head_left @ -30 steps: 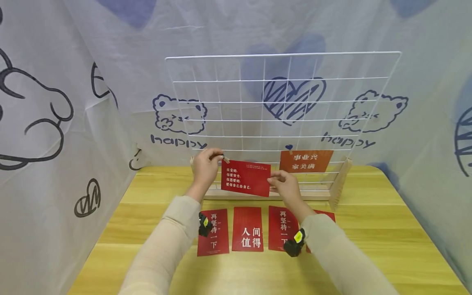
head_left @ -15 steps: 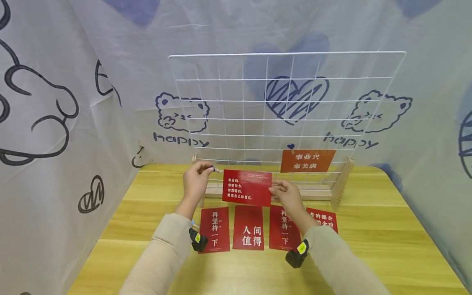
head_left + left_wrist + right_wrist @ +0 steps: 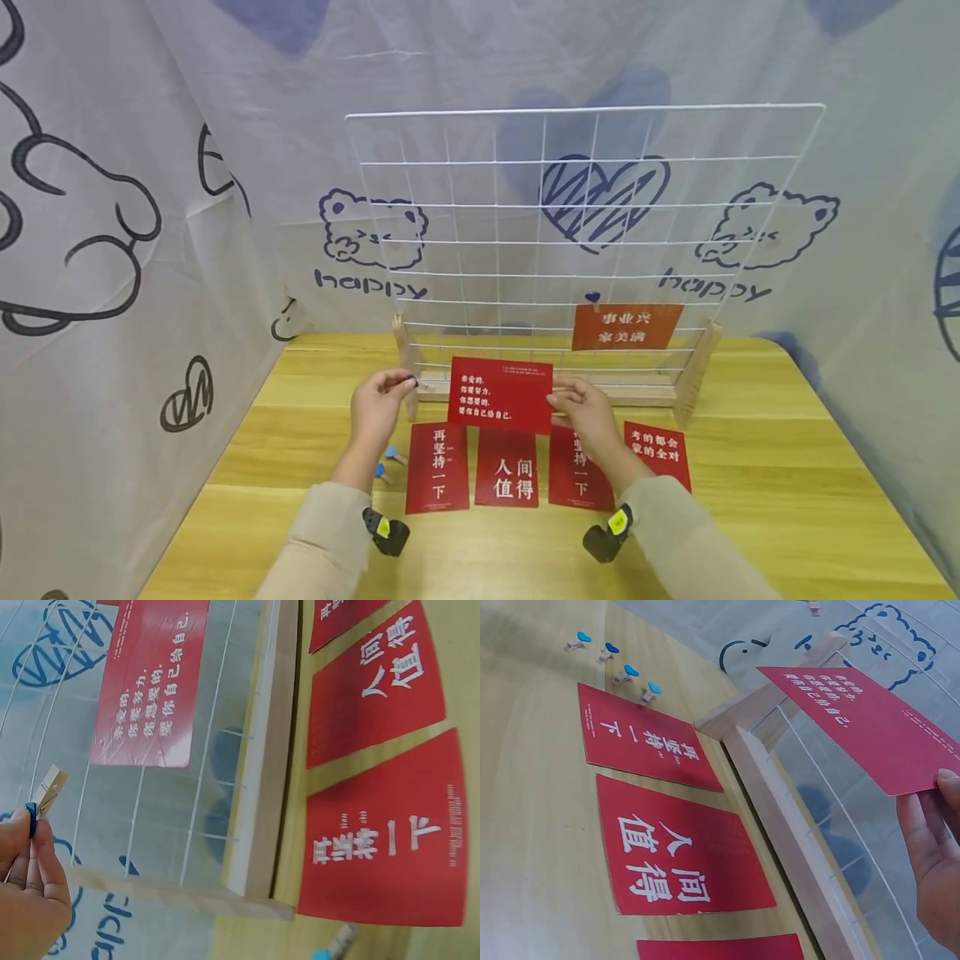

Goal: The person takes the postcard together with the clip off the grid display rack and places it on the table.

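Observation:
My right hand (image 3: 588,414) pinches the right edge of a red card (image 3: 500,395) with white writing, thumb in front. The card is held up before the white wire grid (image 3: 543,208), slightly tilted. To its left, my left hand (image 3: 374,408) pinches a small wooden clothespin (image 3: 49,790) by its blue-topped end. In the left wrist view the clothespin stands apart from the card. Another card, orange-red (image 3: 627,327), hangs on the grid at the right under a clothespin with a dark blue heart (image 3: 592,297).
Several red cards lie in a row on the wooden table (image 3: 247,467), among them one with four large characters (image 3: 515,479). Several blue-heart clothespins (image 3: 630,670) lie left of the row. The grid stands in a wooden base (image 3: 693,375). A printed cloth (image 3: 225,275) hangs behind.
My left hand has moved left and down, taking the clothespin away from the card's upper left corner. My right hand has lowered the card a little.

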`<state>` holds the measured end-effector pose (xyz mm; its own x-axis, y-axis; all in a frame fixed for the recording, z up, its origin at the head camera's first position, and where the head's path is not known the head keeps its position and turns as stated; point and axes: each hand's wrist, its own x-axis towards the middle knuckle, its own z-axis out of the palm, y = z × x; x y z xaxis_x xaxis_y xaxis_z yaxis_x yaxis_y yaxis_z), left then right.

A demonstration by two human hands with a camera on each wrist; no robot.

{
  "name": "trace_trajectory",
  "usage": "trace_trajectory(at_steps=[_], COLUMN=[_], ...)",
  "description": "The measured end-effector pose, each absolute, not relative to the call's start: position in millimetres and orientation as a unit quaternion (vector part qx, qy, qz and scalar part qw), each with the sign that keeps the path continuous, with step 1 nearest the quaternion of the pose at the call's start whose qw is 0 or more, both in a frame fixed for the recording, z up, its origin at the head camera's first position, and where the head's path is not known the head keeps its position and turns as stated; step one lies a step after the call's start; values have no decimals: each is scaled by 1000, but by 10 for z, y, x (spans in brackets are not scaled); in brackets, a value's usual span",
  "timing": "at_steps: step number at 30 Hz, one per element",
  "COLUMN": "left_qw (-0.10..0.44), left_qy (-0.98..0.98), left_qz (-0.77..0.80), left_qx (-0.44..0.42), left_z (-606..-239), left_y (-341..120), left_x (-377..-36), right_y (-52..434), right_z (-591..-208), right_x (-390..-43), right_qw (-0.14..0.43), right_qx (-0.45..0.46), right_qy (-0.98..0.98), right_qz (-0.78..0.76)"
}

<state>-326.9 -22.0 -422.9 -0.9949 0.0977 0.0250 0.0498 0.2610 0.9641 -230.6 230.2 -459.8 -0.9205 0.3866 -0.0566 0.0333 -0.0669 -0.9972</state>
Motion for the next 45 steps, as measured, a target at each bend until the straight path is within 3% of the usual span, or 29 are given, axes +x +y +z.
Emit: trace_trajectory(at_steps=[15,37,45], left_qw=[75,86,120], left_qy=[777,781,778], left_qz=[625,618,616], left_qx=[6,-29,-38], left_z=[-4481,-4855,-4932], left_y=[-539,-899,-1029], left_x=[-2972,-2671,-2571], right_y=[2199,2093,2055], right_z=[-4770,-4973,-5087], right_x=[-2136,-1902,-1780], right_qw=[113,69,48], right_qx=[-171,-197,-210], right_qy=[-666,-654,-651], right_qz=[717,727,728])
